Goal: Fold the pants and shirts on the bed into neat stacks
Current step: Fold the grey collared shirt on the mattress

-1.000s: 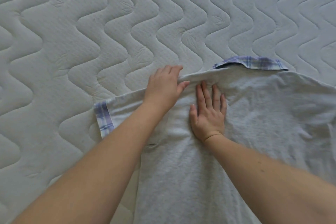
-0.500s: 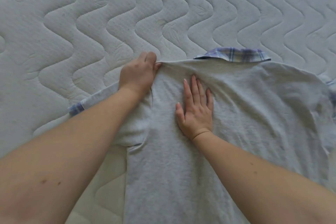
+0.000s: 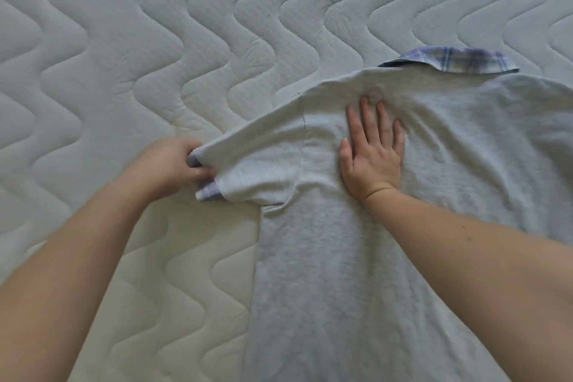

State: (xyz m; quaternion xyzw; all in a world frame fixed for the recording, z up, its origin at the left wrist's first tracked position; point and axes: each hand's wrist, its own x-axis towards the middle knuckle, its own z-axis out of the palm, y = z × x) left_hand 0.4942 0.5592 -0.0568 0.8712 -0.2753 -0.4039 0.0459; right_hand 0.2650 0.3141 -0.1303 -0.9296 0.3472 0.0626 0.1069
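The left hand (image 3: pixel 167 167) is now gripping the sleeve cuff (image 3: pixel 208 192), having slid outward from the shoulder. The right hand (image 3: pixel 370 155) is still pressing flat, fingers straight, on the grey shirt (image 3: pixel 341 273), so the sleeve fold is probably starting.

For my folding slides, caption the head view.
Left hand grips grey shirt's plaid sleeve cuff; right hand presses it flat.

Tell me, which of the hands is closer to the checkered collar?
The right. The right hand presses flat on the grey shirt just below the plaid collar; the left hand grips the sleeve cuff, far off to the left.
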